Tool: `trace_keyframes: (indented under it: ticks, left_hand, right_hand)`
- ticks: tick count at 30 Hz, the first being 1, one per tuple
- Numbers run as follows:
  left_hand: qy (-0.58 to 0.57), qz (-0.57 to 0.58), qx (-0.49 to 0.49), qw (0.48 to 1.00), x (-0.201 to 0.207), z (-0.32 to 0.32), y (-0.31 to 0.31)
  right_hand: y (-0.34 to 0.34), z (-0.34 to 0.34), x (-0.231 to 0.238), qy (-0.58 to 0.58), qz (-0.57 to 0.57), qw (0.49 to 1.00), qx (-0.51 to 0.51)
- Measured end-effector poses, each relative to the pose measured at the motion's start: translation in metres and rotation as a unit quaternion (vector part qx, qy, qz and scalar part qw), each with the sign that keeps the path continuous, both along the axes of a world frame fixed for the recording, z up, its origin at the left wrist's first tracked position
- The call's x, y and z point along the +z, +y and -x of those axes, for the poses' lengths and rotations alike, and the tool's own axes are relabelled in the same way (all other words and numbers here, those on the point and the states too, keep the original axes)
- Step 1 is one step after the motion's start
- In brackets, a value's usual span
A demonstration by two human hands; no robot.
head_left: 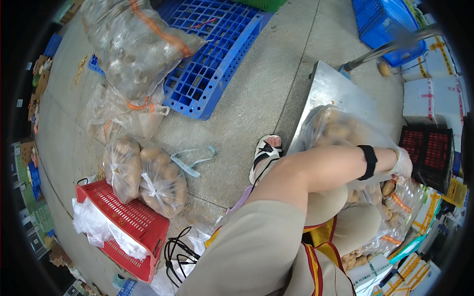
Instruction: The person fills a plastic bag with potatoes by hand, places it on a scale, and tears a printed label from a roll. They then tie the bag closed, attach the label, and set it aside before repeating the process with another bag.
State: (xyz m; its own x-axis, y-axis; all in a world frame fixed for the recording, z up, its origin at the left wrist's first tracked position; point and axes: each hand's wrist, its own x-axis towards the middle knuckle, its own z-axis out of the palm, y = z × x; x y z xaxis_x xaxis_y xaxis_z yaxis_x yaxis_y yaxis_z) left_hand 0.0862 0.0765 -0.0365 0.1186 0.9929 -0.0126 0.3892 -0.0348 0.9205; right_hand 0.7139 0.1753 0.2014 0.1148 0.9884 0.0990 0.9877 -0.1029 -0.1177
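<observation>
My left arm, with a black band round it, reaches across to the right. At its end my left hand (404, 164) looks wrapped in thin translucent plastic, and its fingers curl downward. They seem closed on the edge of a clear plastic bag (363, 130), though the fingertips are hidden. Potatoes (335, 127) fill part of this bag, which lies on a metal scale platform (321, 93). Close below the hand, more potatoes (388, 188) show in an opened clear sack (402, 202) with orange stripes. My right hand is out of sight.
Two tied bags of potatoes (162, 180) lean by a red crate (123, 222) at left. A large sack (133, 54) rests against a blue pallet (207, 59). A pale blue strap (195, 162) lies on the floor. At right stand a black crate (427, 153) and white boxes (424, 98).
</observation>
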Motion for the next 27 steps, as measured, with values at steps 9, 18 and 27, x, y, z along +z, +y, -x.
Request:
trace_keyframes:
  ticks: [9,18,27]
  left_hand:
    - [0.199,-0.046,0.007,0.979,-0.001,-0.008,0.037]
    - [-0.296,0.073,0.272,0.913,0.004,0.004,-0.046]
    - [0.119,0.036,0.218,0.968,0.026,0.015,-0.035]
  right_hand:
    - [0.027,0.268,-0.027,0.207,0.132,0.885,0.395]
    - [-0.033,0.506,-0.256,0.297,0.442,0.637,0.557]
    - [0.005,0.471,-0.358,0.607,0.452,0.521,0.395]
